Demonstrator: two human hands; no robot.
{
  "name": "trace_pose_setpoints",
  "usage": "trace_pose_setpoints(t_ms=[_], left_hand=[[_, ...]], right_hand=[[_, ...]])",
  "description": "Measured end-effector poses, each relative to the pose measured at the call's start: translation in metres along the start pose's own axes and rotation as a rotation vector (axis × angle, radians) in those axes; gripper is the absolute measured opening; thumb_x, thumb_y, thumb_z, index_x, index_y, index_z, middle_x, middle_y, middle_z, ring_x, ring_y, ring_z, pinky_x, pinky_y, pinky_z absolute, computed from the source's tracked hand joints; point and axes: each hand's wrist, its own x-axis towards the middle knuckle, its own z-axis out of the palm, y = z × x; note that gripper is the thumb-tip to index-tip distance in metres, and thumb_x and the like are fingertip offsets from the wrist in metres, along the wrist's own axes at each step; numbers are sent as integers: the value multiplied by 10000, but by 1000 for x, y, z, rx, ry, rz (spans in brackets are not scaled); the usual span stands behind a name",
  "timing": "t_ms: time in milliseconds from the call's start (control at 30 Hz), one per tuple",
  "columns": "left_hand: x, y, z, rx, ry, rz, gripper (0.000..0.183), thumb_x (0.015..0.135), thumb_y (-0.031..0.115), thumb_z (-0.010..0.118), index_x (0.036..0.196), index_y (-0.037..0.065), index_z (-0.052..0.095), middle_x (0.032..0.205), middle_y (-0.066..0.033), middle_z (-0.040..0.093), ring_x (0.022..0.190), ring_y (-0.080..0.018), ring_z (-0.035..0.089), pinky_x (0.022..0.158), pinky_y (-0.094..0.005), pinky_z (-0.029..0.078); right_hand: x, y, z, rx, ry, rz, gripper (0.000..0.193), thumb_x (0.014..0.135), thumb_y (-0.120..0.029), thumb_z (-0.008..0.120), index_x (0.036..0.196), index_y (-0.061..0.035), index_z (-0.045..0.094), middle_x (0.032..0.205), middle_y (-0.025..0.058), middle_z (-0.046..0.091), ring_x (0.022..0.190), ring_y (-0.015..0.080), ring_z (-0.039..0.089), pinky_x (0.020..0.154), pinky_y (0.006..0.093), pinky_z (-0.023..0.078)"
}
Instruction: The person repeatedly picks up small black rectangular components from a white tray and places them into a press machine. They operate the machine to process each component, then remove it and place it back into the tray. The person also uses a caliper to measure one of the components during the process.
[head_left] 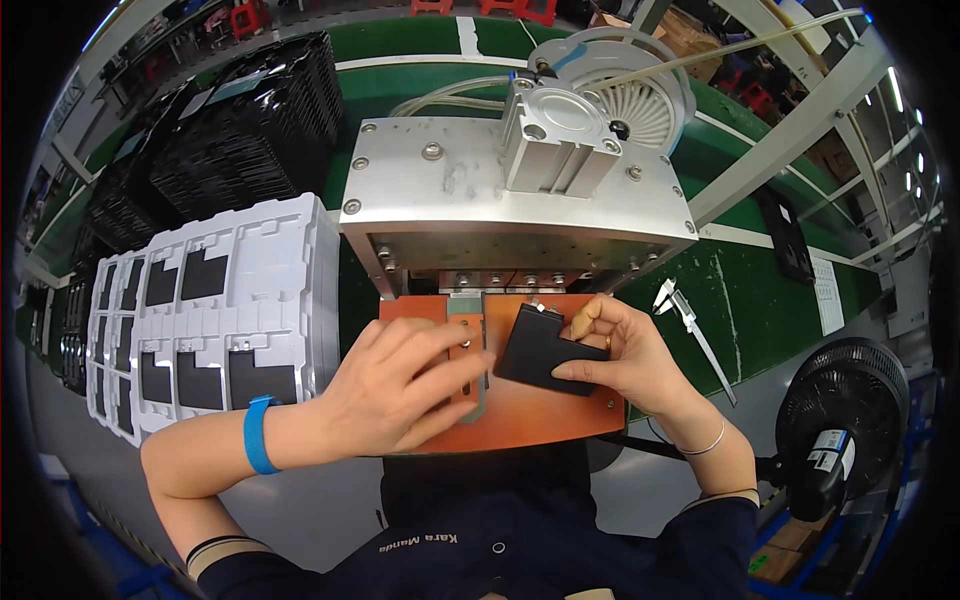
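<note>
"Now, how are your hands placed?"

"My right hand (pixel 628 358) pinches a flat black piece (pixel 540 350) by its right end, thumb on the upper face and fingers at the notched edge. My left hand (pixel 395 378) grasps nothing that I can see; its fingers lie loosely spread over the orange-and-green strip (pixel 464 306), contact uncertain."

"Where is the piece, and why held so?"

"Over the orange board (pixel 545 425), just right of the strip and before the metal press (pixel 420 190); whether it rests there, I cannot tell. The side grip probably keeps my fingers off the small metal tabs (pixel 536 303) at its far edge."

"And the white tray (pixel 265 240)?"

"At my left, similar pieces (pixel 205 277) in separate compartments, presumably to keep them apart; calipers (pixel 684 308) lie to the right."
</note>
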Motion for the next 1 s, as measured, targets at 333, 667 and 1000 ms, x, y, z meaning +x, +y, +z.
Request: trace_pose_setpoints(t_ms=[333,667,1000], left_hand=[[69,26,1,-695,-357,-621,357,940,320,604,913,-36,624,678,-99,668,459,-96,590,420,-234,418],[54,22,-1,-1095,-453,-1013,364,972,328,549,1066,-18,613,652,-57,637,457,-82,572,398,-204,401],[-40,36,-60,-992,-117,-1154,295,985,236,533,967,-45,620,644,-73,626,444,-89,562,392,-204,410]], right_hand=[[-17,-12,-2,333,50,182,256,799,9,743,919,-86,538,988,56,636,841,93,634,731,249,527],[-33,8,-12,-701,309,-374,150,826,-56,712,967,-20,675,968,52,652,754,99,614,575,219,475],[-38,31,-10,-1177,466,-664,207,779,-135,740,984,-107,725,732,17,498,657,190,503,530,307,436]])
